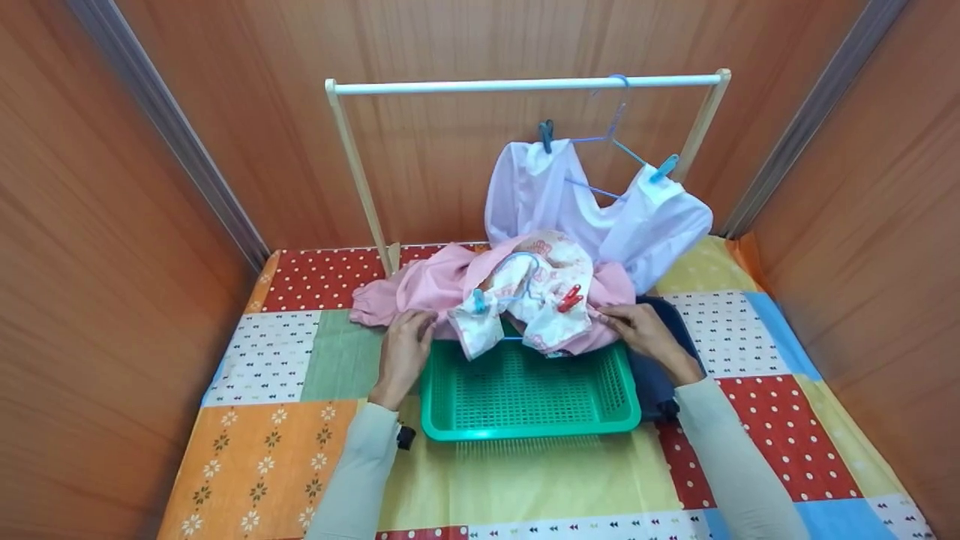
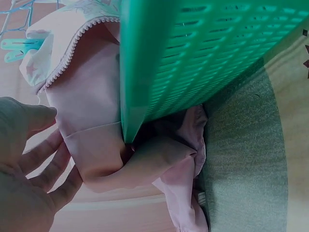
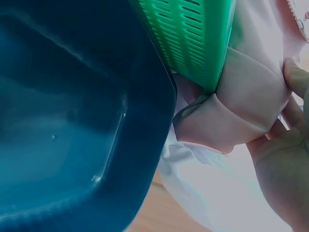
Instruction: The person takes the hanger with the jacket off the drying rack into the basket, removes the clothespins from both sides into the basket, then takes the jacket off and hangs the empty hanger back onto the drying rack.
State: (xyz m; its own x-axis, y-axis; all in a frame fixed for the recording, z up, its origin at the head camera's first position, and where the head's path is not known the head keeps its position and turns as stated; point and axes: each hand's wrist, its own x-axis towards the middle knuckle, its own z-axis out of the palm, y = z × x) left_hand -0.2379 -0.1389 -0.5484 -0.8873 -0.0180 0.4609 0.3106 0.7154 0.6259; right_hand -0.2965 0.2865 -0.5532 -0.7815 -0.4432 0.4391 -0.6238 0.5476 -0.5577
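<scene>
A pink garment (image 1: 442, 277) with a white printed section (image 1: 555, 262) lies bunched over the far end of a green basket (image 1: 525, 433). Blue hanger wire shows at the printed cloth, along with a light blue clothespin (image 1: 480, 301) and a red clothespin (image 1: 570, 298). On the left, my left hand (image 1: 405, 352) pinches the pink cloth's edge, thumb (image 2: 41, 116) on the near side and fingers reaching behind. My right hand (image 1: 645, 334) grips the opposite side, its thumb (image 3: 295, 77) pressed on the fabric and its other fingertips partly hidden behind it.
Behind stands a rack with a white bar (image 1: 480, 86). From it hangs a pale lavender garment (image 1: 536, 187) on a hanger, held by a dark clothespin (image 1: 547, 135) and a blue clothespin (image 1: 664, 168). A dark blue tub (image 3: 149, 96) sits right of the basket. Wooden panels enclose the patchwork-covered surface.
</scene>
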